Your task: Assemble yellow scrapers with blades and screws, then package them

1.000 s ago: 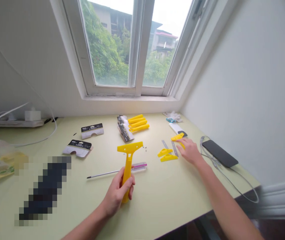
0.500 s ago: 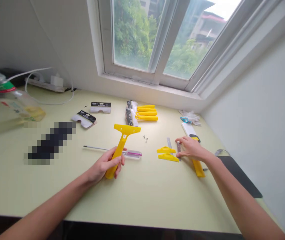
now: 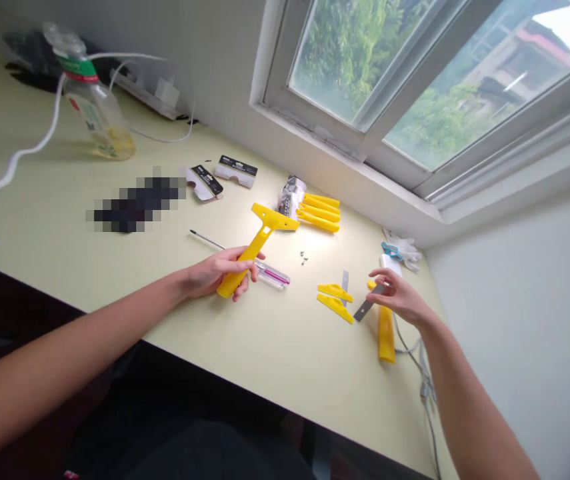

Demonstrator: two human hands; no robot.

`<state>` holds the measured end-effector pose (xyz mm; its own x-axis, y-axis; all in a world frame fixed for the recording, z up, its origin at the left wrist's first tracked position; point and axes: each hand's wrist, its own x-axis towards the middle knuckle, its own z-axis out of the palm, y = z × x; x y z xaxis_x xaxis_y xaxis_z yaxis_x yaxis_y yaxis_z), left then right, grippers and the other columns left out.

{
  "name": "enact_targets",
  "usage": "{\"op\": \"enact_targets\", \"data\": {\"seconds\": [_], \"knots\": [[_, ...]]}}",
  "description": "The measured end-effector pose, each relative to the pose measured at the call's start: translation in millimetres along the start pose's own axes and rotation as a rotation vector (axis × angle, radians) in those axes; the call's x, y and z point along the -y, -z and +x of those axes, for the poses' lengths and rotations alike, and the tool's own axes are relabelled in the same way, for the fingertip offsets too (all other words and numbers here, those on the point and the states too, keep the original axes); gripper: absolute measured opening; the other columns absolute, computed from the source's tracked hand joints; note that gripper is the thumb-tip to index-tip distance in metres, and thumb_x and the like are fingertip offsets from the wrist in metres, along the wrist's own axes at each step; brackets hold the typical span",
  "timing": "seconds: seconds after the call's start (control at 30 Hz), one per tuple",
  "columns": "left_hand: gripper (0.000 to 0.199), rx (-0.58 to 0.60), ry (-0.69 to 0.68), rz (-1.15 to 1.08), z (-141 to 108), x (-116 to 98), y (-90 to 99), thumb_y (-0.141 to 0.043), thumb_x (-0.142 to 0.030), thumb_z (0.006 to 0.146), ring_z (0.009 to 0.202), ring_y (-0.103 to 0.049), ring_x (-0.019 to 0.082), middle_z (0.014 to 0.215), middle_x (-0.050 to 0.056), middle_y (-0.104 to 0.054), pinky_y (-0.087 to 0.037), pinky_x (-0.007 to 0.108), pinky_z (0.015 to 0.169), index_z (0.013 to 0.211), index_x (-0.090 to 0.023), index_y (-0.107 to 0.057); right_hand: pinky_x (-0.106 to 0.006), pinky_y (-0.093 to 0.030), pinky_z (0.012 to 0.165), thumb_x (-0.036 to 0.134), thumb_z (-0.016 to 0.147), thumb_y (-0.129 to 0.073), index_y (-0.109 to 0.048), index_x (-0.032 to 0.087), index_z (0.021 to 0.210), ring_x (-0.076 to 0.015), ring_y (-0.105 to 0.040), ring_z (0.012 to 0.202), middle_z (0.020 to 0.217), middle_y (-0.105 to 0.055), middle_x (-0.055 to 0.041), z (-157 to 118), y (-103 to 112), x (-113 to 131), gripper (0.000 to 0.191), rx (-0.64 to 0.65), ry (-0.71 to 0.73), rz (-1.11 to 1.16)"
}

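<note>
Left hand (image 3: 212, 275), one scraper (image 3: 253, 252), probably plastic

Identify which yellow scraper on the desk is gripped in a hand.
The T-headed yellow scraper in the left hand, the only one held. The yellow handle near the right hand and the row of yellow handles both lie on the desk.

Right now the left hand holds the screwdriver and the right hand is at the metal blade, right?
The head view shows the left hand holding a yellow scraper, not the screwdriver. The right hand is at the metal blade, as you said.
</note>
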<state>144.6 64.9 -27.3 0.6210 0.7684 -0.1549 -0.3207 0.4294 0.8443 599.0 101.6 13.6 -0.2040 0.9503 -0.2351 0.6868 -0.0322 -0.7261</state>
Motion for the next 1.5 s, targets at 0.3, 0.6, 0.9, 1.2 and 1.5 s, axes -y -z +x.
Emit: {"op": "enact_targets", "data": {"seconds": [0.3,0.6,0.9,1.2,1.5], "knots": [[0.041,0.112,-0.013,0.004,-2,2,1.5,-0.071,-0.03,0.079,0.063,-0.057,0.013,0.089,0.005,-0.06,-0.048,0.027,0.053,0.114,-0.017,-0.054,-0.045,-0.059,0.076,0.041,0.064,-0.087,-0.057,0.026,0.091,-0.0236,-0.072,0.072,0.076,-0.064,0.0012,-12,-19,45,0.043,-0.496,0.107,0.372],[0.029,0.329,0.028,0.21,17,-34,9.4,-0.068,-0.043,0.08,0.064,-0.06,0.015,0.084,0.004,-0.06,-0.049,0.026,0.048,0.089,-0.018,-0.055,-0.03,-0.051,0.048,0.039,0.069,-0.083,-0.058,0.028,0.103,-0.0142,-0.06,0.049,0.07,-0.065,0.0045,3,-112,116,0.044,-0.246,0.22,0.513],[0.046,0.271,0.086,0.296,6,-22,15.4,-0.078,-0.031,0.072,0.059,-0.061,0.014,0.093,0.001,-0.054,-0.053,0.029,0.045,0.105,-0.024,-0.047,-0.029,-0.054,0.058,0.035,0.075,-0.081,-0.064,0.027,0.118,-0.0155,-0.065,0.068,0.09,-0.073,-0.0019,11,-134,118,0.047,-0.285,0.146,0.496],[0.039,0.257,0.145,0.522,2,-22,2.8,-0.068,-0.035,0.082,0.054,-0.058,0.009,0.101,0.003,-0.053,-0.048,0.021,0.04,0.112,-0.025,-0.044,-0.029,-0.054,0.056,0.044,0.072,-0.082,-0.071,0.018,0.102,-0.0149,-0.063,0.061,0.07,-0.069,-0.0011,11,-164,133,0.041,-0.265,0.166,0.48],[0.031,0.189,0.067,0.632,-6,-19,-9.5,-0.064,-0.033,0.087,0.052,-0.056,0.006,0.11,0.004,-0.053,-0.049,0.022,0.039,0.11,-0.025,-0.045,-0.021,-0.034,0.041,0.052,0.079,-0.073,-0.066,0.017,0.081,-0.0083,-0.047,0.048,0.062,-0.06,0.0012,6,-168,136,0.036,-0.285,0.169,0.435]]}}
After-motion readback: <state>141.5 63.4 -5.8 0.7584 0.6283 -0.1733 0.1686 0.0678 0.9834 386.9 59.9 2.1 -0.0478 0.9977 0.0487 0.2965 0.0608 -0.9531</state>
